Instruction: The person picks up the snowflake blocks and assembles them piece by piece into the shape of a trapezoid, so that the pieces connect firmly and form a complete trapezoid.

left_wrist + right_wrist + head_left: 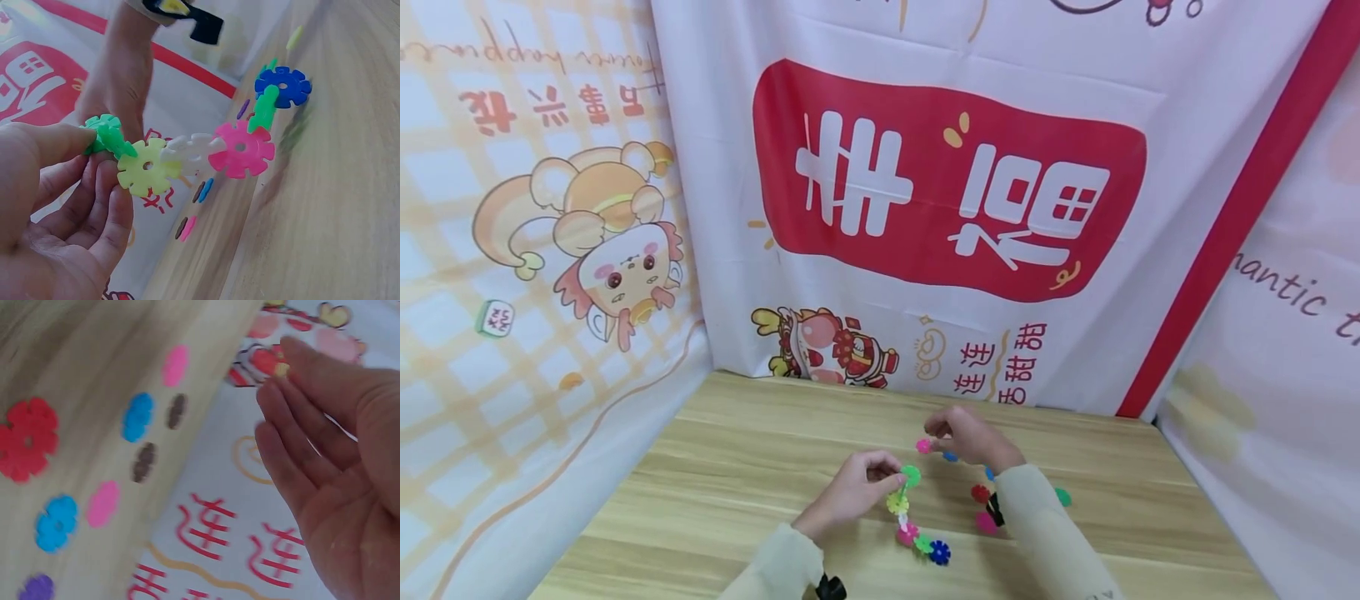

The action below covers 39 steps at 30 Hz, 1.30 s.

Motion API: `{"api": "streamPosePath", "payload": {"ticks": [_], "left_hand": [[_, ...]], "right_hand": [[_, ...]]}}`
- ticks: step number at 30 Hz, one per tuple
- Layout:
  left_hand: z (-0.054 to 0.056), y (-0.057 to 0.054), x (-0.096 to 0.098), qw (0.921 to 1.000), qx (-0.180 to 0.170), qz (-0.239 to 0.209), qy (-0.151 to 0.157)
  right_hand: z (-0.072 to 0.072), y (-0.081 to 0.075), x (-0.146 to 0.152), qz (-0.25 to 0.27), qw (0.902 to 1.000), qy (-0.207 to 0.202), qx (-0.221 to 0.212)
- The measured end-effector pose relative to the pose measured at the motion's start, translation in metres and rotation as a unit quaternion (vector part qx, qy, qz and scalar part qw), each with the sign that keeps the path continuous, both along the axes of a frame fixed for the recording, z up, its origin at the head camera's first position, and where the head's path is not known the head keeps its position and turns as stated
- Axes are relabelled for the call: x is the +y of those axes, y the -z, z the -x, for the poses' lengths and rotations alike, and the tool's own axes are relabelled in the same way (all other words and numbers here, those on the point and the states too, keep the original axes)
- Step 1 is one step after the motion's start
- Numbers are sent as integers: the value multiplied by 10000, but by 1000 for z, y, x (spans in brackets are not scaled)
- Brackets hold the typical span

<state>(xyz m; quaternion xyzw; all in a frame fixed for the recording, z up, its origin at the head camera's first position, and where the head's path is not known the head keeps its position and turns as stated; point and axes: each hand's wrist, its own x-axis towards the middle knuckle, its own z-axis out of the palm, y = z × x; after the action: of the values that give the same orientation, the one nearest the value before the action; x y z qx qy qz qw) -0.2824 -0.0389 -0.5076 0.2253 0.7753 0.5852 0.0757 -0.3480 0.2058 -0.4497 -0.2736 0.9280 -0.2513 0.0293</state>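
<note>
My left hand pinches a green notched disc between thumb and fingers. It is the end piece of a chain of interlocked plastic snowflake discs. From there the chain continues with a yellow disc, a white disc, a pink disc, a second green disc and a dark blue disc. My right hand hovers over the far part of the table, its fingers loosely bent with nothing between them. Loose blue and pink discs lie on the wood beside it.
Other loose discs lie on the table: a red one, brown ones, a purple one, and a green one right of the right sleeve. A printed cloth hangs behind the table, with more cloth at both sides.
</note>
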Motion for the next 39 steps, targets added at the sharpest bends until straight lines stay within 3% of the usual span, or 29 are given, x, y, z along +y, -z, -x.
{"api": "streamPosePath", "payload": {"ticks": [4, 8, 15, 19, 24, 30, 39], "left_hand": [[1, 2, -3, 9999, -146, -50, 4], [4, 5, -6, 9996, -292, -53, 19], [6, 8, -5, 9992, -354, -196, 62], [5, 8, -5, 9988, -403, -235, 132], [4, 10, -5, 9990, -377, -217, 99], [4, 17, -2, 9994, -257, -182, 109], [5, 21, -2, 9994, -265, -166, 141]], "right_hand": [[16, 26, -6, -65, 9992, 98, 370], [26, 48, -10, -13, 9989, 215, 417], [35, 68, -14, -199, 9977, 281, 588], [35, 69, -14, -255, 9972, 327, 623], [29, 64, -10, -158, 9988, 312, 337], [16, 56, 1, 54, 9994, 332, -24], [-8, 41, 8, 508, 9987, -63, 87]]}}
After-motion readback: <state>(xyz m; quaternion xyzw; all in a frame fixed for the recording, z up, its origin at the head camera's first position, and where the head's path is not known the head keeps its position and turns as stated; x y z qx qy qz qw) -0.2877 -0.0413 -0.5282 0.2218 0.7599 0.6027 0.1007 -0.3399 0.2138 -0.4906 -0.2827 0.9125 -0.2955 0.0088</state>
